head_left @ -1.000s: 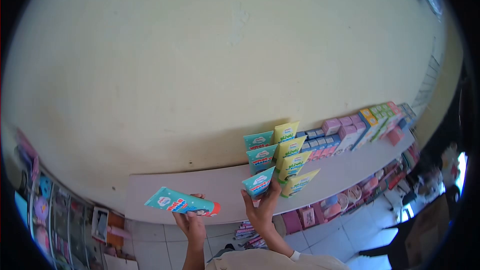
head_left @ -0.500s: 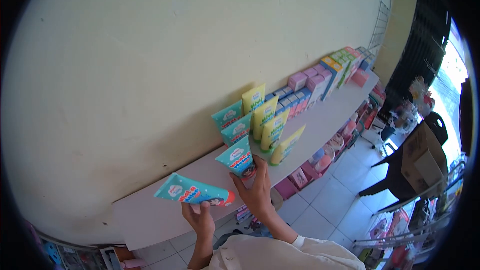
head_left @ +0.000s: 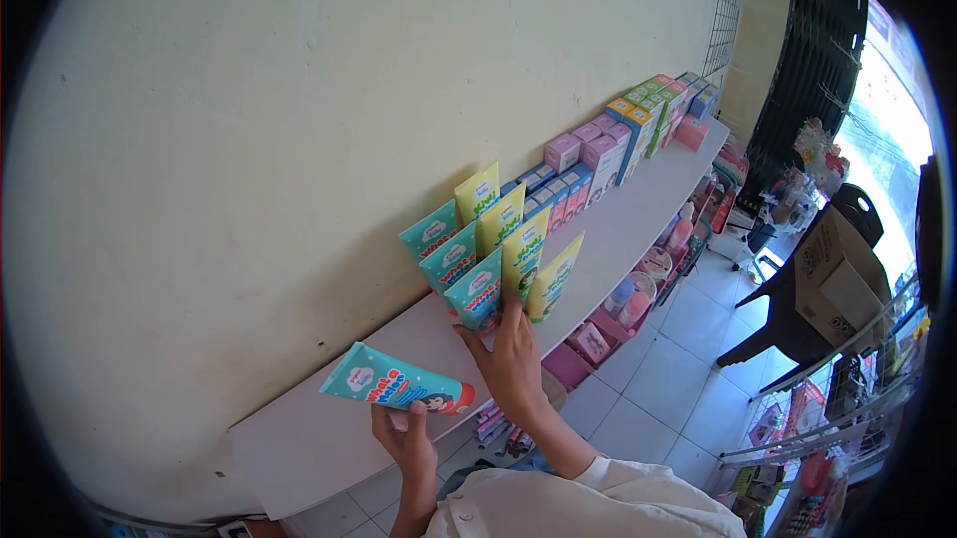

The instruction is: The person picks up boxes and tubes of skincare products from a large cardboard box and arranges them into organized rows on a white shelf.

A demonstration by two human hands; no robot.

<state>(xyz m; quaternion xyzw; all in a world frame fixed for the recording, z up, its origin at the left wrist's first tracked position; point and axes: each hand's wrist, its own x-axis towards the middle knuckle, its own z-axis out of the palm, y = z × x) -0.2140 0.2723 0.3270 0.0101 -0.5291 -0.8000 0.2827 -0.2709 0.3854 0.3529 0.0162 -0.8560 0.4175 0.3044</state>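
Across the middle of the frame, a long white shelf point(head_left: 638, 229) is carrying glossy, flat-ended yellow tubes point(head_left: 523, 249) beside a teal row point(head_left: 431, 234). Right hand point(head_left: 513, 363) is pinching the front teal tube point(head_left: 477, 291) upright, so three look placed. Lower left, left hand point(head_left: 407, 438) is gripping a spare teal tube point(head_left: 397, 384) sideways, not yet shelved.

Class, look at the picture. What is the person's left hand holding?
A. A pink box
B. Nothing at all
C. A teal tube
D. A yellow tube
C: the left hand grips a teal tube lying sideways in front of the shelf, while the right hand is at the base of the front standing tube.
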